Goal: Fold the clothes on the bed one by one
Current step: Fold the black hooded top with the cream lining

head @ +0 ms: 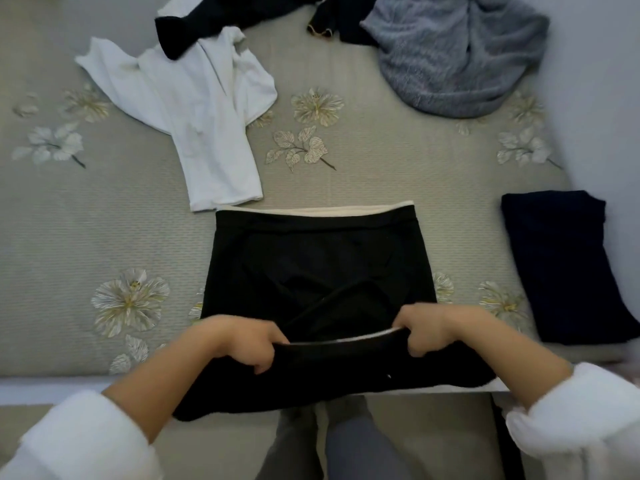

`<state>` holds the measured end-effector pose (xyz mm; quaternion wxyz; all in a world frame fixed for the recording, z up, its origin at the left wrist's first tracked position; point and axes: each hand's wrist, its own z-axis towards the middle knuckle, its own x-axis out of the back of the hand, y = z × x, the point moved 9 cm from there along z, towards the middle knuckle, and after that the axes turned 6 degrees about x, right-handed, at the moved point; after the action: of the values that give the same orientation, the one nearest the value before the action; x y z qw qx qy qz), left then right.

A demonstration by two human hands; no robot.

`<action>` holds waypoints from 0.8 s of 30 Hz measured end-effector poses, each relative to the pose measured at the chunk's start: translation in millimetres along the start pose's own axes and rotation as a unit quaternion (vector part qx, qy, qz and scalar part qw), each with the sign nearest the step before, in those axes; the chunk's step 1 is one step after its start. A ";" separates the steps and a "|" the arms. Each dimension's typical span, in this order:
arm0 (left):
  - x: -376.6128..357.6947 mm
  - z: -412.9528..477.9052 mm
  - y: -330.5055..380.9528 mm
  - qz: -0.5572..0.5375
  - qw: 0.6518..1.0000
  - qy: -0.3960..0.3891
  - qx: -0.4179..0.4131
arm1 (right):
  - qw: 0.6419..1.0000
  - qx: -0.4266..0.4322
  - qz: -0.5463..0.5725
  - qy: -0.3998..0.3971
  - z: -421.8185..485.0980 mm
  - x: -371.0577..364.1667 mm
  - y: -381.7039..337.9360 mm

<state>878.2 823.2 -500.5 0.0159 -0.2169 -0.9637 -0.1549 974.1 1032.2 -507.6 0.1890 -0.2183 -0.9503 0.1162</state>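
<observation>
A black garment (pixel 311 258) with a cream lining along its far edge lies flat on the near middle of the bed (pixel 104 230). Its near end hangs over the bed's front edge. My left hand (pixel 246 344) grips the near fold of the black garment on the left, fingers curled round the cloth. My right hand (pixel 426 327) grips the same fold on the right. The fold is lifted a little between the two hands.
A folded navy garment (pixel 568 265) lies at the right edge of the bed. A crumpled white top (pixel 207 116) lies far left, a black item (pixel 187 36) over it, a grey knit (pixel 457 57) far right. A wall (pixel 606 98) borders the right side.
</observation>
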 end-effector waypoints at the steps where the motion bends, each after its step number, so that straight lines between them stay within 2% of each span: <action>1: 21.1 -0.8 -3.9 -0.002 0.999 0.036 -0.002 | 0.999 -0.005 -0.023 0.036 0.2 21.1 2.5; 6: 117.5 -6.6 -17.6 0.017 0.984 0.175 0.020 | 0.987 -0.007 -0.071 0.145 14.2 104.4 23.3; 10: 176.3 1.6 -23.1 0.038 0.950 0.302 0.063 | 0.960 -0.014 -0.097 0.262 30.8 155.4 46.6; 15: 225.1 12.3 -36.7 0.015 0.888 0.442 0.122 | 0.932 -0.031 -0.108 0.344 64.0 186.4 78.1; 18: 242.4 28.2 -42.6 0.002 0.850 0.514 0.119 | 0.914 -0.044 -0.094 0.392 82.5 202.7 93.1; 21: 253.5 46.0 -51.1 -0.004 0.796 0.592 0.129 | 0.896 -0.059 -0.074 0.434 99.3 215.6 102.9; 24: 245.5 66.9 -50.7 -0.040 0.758 0.636 0.136 | 0.890 -0.079 -0.054 0.446 120.9 214.1 110.4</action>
<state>636.9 901.5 -554.9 0.6484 -0.0249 -0.7506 -0.1250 787.1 1210.6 -584.1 0.5806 -0.2098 -0.7826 -0.0795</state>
